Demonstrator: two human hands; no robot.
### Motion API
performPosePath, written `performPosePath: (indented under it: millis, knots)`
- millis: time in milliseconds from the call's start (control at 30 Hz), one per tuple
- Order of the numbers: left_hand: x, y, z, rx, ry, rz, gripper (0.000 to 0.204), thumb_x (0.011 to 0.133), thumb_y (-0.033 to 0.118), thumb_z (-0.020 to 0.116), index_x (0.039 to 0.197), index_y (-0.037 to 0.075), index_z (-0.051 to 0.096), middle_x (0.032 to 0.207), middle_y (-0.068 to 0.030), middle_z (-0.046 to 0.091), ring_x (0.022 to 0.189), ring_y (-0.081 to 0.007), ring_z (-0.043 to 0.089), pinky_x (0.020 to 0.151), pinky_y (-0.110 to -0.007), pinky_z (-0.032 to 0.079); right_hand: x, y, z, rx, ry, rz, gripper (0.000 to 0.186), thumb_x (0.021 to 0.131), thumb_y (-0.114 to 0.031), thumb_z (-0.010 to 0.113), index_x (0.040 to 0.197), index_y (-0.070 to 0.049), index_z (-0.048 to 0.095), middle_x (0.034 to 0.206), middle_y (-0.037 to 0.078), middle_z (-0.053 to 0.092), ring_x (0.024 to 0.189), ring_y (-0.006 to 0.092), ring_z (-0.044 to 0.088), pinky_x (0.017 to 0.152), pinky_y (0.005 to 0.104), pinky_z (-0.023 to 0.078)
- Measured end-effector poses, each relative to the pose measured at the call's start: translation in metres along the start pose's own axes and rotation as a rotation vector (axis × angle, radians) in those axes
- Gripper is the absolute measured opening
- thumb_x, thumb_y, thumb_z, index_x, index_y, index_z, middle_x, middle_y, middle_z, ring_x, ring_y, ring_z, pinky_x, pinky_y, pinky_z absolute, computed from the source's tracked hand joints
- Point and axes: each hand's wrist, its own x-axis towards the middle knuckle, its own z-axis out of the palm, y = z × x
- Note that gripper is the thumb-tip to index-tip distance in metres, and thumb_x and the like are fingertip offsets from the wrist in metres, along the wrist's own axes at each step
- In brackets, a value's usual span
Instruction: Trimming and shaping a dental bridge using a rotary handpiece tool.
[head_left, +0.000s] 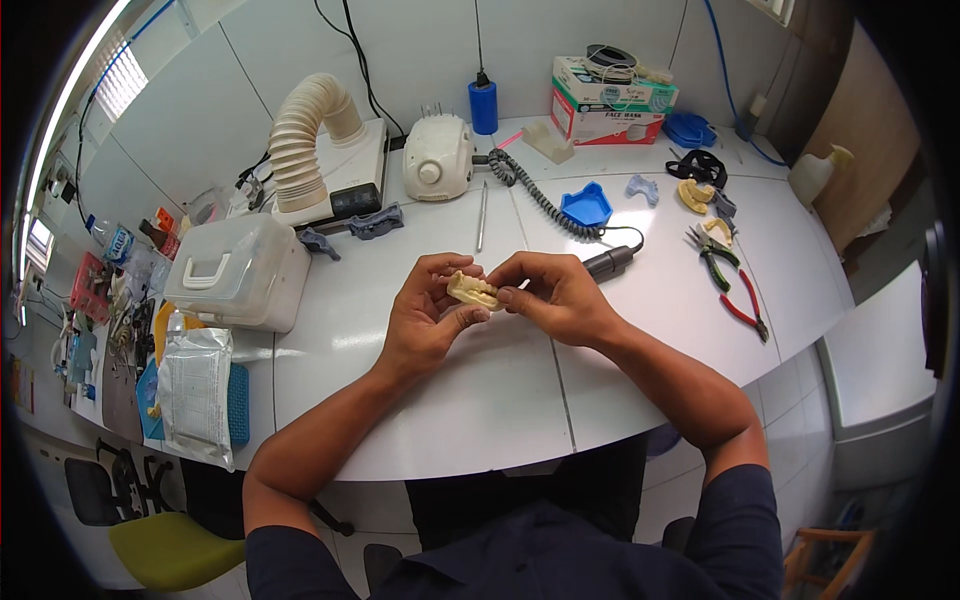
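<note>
Above the middle of the white table, a cream-yellow dental cast [474, 291] with a row of teeth is held between both my hands. My left hand [425, 308] is closed round its left side, thumb along the lower edge. The fingers and thumb of my right hand [553, 294] pinch the cast's right end. A dark handpiece [610, 262] lies just beyond my right hand, its coiled cord running back to a white control unit [437, 160]. Beyond the cast, a thin metal tool [482, 216] rests on the table. Parts of the cast are hidden by my fingers.
On the left stand a white lidded case [238, 272], a silvery pouch [197, 385] and a ribbed hose [305, 140]. Right lie green-handled pliers [716, 262], red-handled pliers [748, 305], more casts [695, 196] and a blue mould [586, 204]. Boxes [610, 105] stand at the back.
</note>
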Motion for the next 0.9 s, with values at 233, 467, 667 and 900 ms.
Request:
performPosePath:
  millis: [233, 467, 667, 900]
  knots:
    - [-0.002, -0.003, -0.006, 0.055, 0.004, 0.071, 0.068, 0.089, -0.007, 0.083, 0.146, 0.007, 0.048, 0.135, -0.012, 0.062, 0.126, -0.0227, 0.066, 0.113, -0.039, 0.055, 0.004, 0.001, 0.013, -0.137, 0.063, -0.197, 0.018, 0.097, -0.009, 0.078, 0.114, -0.002, 0.079, 0.096, 0.013, 0.081, 0.085, 0.0245, 0.077, 0.077, 0.0352, 0.06]
    - [-0.002, 0.001, -0.003, 0.09, 0.023, 0.053, 0.075, 0.087, -0.009, 0.084, 0.149, 0.005, 0.044, 0.142, -0.0141, 0.059, 0.141, -0.0278, 0.058, 0.123, -0.042, 0.048, 0.004, 0.003, 0.013, -0.197, 0.073, -0.278, 0.015, 0.095, -0.009, 0.08, 0.108, -0.004, 0.078, 0.094, 0.014, 0.077, 0.078, 0.0273, 0.073, 0.071, 0.0365, 0.056]
    - [-0.001, 0.009, 0.0, 0.038, 0.022, -0.074, 0.076, 0.089, -0.008, 0.082, 0.15, 0.006, 0.04, 0.149, -0.0218, 0.056, 0.14, -0.0281, 0.059, 0.117, -0.041, 0.054, 0.003, 0.008, 0.015, -0.242, 0.109, -0.338, 0.012, 0.094, -0.007, 0.078, 0.104, -0.002, 0.073, 0.096, 0.014, 0.074, 0.08, 0.031, 0.071, 0.073, 0.0415, 0.055]
    - [-0.002, 0.008, -0.005, 0.101, -0.021, -0.014, 0.069, 0.089, -0.005, 0.08, 0.147, 0.005, 0.043, 0.14, -0.0151, 0.056, 0.138, -0.023, 0.057, 0.117, -0.038, 0.049, 0.013, -0.006, -0.004, -0.222, 0.271, -0.376, 0.015, 0.099, -0.003, 0.072, 0.106, 0.003, 0.061, 0.096, 0.021, 0.071, 0.09, 0.0397, 0.072, 0.08, 0.0448, 0.056]
